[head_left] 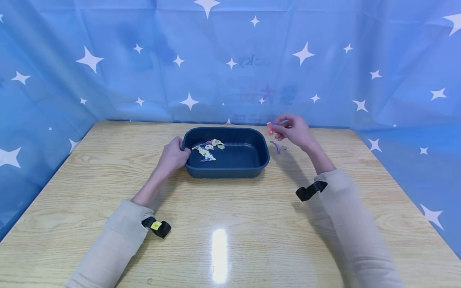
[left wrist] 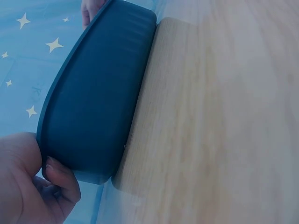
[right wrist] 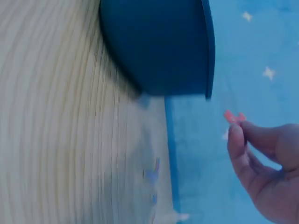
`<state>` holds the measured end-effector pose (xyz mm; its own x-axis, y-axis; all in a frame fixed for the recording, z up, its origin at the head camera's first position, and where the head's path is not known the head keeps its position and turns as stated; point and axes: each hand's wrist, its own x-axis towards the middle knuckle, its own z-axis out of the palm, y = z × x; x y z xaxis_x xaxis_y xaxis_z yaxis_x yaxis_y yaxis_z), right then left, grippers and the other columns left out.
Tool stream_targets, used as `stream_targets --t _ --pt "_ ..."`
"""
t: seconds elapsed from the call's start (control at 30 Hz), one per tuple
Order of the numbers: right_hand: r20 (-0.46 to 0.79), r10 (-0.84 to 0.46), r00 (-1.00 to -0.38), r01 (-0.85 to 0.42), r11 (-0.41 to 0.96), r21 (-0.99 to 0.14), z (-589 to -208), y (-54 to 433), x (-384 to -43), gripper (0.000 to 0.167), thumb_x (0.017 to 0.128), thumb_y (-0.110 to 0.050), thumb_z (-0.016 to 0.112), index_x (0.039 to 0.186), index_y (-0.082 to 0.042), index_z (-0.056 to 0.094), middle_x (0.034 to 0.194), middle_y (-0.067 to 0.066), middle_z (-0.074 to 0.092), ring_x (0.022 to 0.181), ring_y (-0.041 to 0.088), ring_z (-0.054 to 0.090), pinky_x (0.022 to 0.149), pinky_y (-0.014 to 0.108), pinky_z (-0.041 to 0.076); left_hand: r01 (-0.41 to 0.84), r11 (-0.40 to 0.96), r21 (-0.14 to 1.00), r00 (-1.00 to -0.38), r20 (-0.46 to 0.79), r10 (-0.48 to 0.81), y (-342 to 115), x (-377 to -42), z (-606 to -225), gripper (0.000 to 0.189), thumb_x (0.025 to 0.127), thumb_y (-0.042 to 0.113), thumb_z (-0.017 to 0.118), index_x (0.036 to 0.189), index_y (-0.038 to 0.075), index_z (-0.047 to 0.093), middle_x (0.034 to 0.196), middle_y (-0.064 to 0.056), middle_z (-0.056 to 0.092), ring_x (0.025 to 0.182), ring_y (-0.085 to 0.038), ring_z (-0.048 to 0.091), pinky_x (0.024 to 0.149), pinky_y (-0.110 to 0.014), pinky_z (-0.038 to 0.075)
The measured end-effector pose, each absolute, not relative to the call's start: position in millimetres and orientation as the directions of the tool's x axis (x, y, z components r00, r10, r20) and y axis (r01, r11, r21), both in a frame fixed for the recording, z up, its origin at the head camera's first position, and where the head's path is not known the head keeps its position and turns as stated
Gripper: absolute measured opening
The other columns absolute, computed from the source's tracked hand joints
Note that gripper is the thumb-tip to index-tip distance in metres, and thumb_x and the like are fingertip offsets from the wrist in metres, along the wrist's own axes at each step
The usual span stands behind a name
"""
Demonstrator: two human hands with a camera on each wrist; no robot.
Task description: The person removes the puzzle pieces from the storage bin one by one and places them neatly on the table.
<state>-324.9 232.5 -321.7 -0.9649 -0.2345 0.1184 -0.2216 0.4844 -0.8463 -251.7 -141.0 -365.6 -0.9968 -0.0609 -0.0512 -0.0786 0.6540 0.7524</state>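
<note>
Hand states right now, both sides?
Left hand: closed, gripping the rim of the dark blue basin at its left end.
Right hand: closed, pinching a small pinkish-red piece.

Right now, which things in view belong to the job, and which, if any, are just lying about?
Likely the job:
dark blue bin, gripped by the left hand
pinkish-red piece, pinched by the right hand
patterned pieces inside the bin
purple bits beside it

Probably just surroundings:
wooden table
star-print curtain
black wrist-worn devices
</note>
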Motion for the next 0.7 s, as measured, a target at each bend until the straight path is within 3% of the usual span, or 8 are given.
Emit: stream_targets --t 0.13,0.3,0.47,0.7 --pt "0.067 -0.206 -0.976 -0.168 0.525 -0.834 -322.4 252.9 -325.3 0.025 0.102 -0.012 0.059 0.118 0.007 0.057 0.092 0.018 0.068 0.073 0.02 0.069 0.069 0.028 0.058 -0.08 0.653 0.753 -0.997 -0.049 -0.066 -141.2 -251.4 -364.5 0.008 0.096 0.01 0.047 0.092 0.004 0.044 0.083 -0.009 0.045 0.076 -0.026 0.048 0.065 -0.032 0.039" --pt "-0.014 -0.189 -0.982 -0.104 0.596 -0.797 -329.5 278.6 -326.1 0.029 0.103 -0.008 0.055 0.125 0.012 0.053 0.096 0.021 0.068 0.077 0.018 0.07 0.076 0.035 0.059 -0.074 0.649 0.757 -0.997 -0.047 -0.059 -141.3 -251.4 -364.3 0.007 0.096 0.009 0.047 0.091 0.005 0.043 0.083 -0.009 0.044 0.075 -0.025 0.048 0.064 -0.032 0.039" --pt "-0.075 -0.128 -0.989 -0.026 0.645 -0.764 -339.5 300.2 -327.3 0.032 0.101 -0.007 0.058 0.124 0.015 0.053 0.103 0.024 0.068 0.075 0.013 0.071 0.079 0.037 0.059 -0.076 0.649 0.757 -0.997 -0.049 -0.06 -141.1 -251.1 -364.6 0.007 0.095 0.009 0.046 0.092 0.005 0.043 0.083 -0.009 0.043 0.075 -0.025 0.048 0.065 -0.032 0.039" --pt "-0.151 -0.063 -0.987 0.064 0.7 -0.711 -345.4 317.8 -326.8 0.033 0.098 -0.008 0.064 0.119 0.016 0.056 0.091 0.016 0.069 0.07 0.011 0.069 0.072 0.032 0.058 -0.062 0.655 0.753 -0.998 -0.031 -0.058 -141.9 -250.1 -365.0 0.007 0.095 0.009 0.046 0.091 0.005 0.043 0.082 -0.008 0.043 0.074 -0.025 0.048 0.064 -0.032 0.038"
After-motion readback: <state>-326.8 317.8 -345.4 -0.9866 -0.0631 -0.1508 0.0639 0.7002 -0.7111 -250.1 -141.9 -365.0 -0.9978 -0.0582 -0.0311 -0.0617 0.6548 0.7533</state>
